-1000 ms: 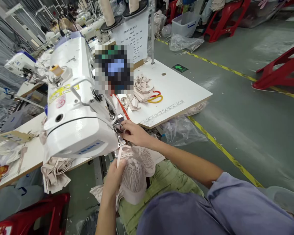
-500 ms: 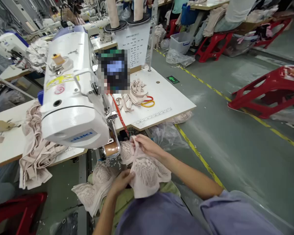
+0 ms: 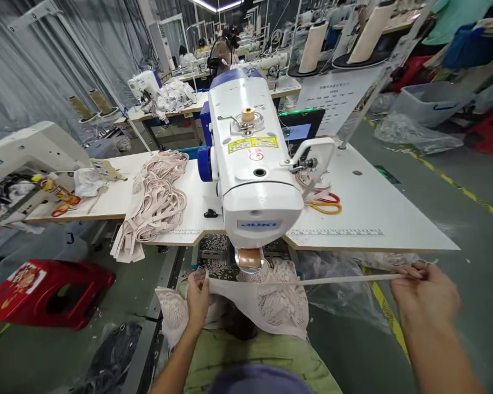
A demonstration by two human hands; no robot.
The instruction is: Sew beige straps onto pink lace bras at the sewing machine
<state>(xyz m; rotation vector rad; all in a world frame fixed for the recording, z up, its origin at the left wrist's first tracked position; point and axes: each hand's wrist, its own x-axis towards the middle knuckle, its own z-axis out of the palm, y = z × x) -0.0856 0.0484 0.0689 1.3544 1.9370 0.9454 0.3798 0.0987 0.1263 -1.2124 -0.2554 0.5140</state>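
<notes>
A pale pink lace garment (image 3: 271, 306) lies across my lap below the white sewing machine (image 3: 252, 164). My left hand (image 3: 198, 295) pinches the garment at its left side. Far out to the right, my right hand (image 3: 425, 293) is closed on the end of the garment's strap (image 3: 332, 280). The strap is stretched taut and level between the two hands, just in front of the machine's head.
The white table (image 3: 378, 213) carries a heap of pink straps (image 3: 156, 202) at left and red and yellow scissors (image 3: 324, 203) at right. A red stool (image 3: 45, 290) stands on the floor at left. Clear plastic bags (image 3: 340, 273) hang under the table's edge. Other sewing machines fill the background.
My right hand has swung far out to the right, pulling the strap taut away from the machine. The view turned left to face the machine head-on.
</notes>
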